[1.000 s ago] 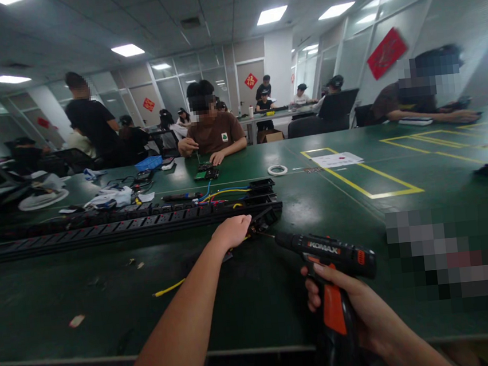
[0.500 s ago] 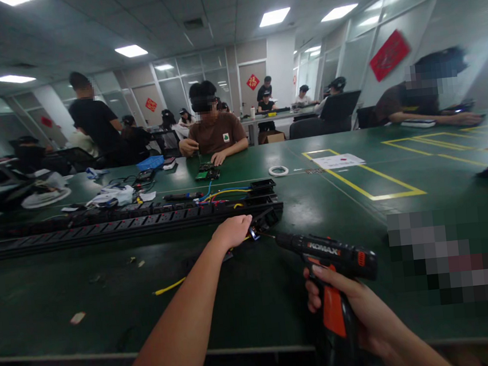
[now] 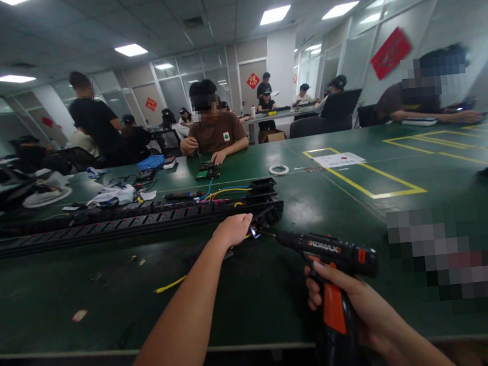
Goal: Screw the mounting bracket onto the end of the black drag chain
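My right hand (image 3: 344,288) is wrapped round the grip of a black and orange cordless drill (image 3: 330,249). The drill points left, and its thin bit meets or nearly meets a small black housing (image 3: 265,221); whether they touch I cannot tell. My left hand (image 3: 235,230) is closed on this housing, its fingertips partly hidden behind it. Bright metal shows at the housing's near side, and a yellow wire (image 3: 171,285) runs out from under my left forearm. Just behind lie long black power strips (image 3: 144,220) with rows of sockets and red marks.
Blue and yellow wires (image 3: 227,190) lead to a black end piece. Beyond are a white ring (image 3: 278,170), a paper sheet (image 3: 339,160), a blue basket (image 3: 151,162) and plastic bags (image 3: 116,195). A co-worker (image 3: 217,131) sits opposite, handling a green circuit board (image 3: 207,171).
Nearly everything stays as it was. Both my hands, the drill and the housing hold almost the same place; the view has shifted very slightly.
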A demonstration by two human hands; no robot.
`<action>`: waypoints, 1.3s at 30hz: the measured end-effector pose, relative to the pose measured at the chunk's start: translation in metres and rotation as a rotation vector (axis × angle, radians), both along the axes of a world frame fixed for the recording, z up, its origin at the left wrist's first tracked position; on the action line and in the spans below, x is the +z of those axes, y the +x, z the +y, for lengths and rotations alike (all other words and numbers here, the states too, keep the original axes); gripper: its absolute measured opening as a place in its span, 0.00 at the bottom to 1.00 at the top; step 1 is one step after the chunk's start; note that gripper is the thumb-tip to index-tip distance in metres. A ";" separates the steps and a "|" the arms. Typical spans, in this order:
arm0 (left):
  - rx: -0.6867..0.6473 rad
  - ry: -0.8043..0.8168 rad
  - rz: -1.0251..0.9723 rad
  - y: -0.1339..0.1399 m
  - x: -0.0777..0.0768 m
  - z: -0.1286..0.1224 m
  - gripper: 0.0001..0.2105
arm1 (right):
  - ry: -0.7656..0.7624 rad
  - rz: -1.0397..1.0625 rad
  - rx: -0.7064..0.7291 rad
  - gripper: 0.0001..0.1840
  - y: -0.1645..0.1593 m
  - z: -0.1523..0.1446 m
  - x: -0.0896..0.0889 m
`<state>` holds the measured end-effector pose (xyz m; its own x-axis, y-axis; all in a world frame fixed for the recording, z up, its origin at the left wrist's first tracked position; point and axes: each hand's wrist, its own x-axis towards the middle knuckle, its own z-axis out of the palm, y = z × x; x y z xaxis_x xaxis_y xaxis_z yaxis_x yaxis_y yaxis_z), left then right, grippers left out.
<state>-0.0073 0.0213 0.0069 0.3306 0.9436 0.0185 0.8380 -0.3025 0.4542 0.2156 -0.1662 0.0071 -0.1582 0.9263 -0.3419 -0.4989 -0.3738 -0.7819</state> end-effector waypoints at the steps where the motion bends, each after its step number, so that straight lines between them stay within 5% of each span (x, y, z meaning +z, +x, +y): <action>1: 0.000 0.001 0.003 0.000 0.000 0.000 0.28 | 0.000 -0.001 0.000 0.10 0.000 0.000 0.000; 39: 0.013 -0.003 0.010 0.001 0.000 0.000 0.28 | -0.010 0.008 -0.013 0.12 0.002 0.000 0.000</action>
<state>-0.0060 0.0216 0.0065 0.3181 0.9480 0.0122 0.8463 -0.2897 0.4471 0.2172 -0.1663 0.0070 -0.1491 0.9248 -0.3501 -0.5103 -0.3753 -0.7738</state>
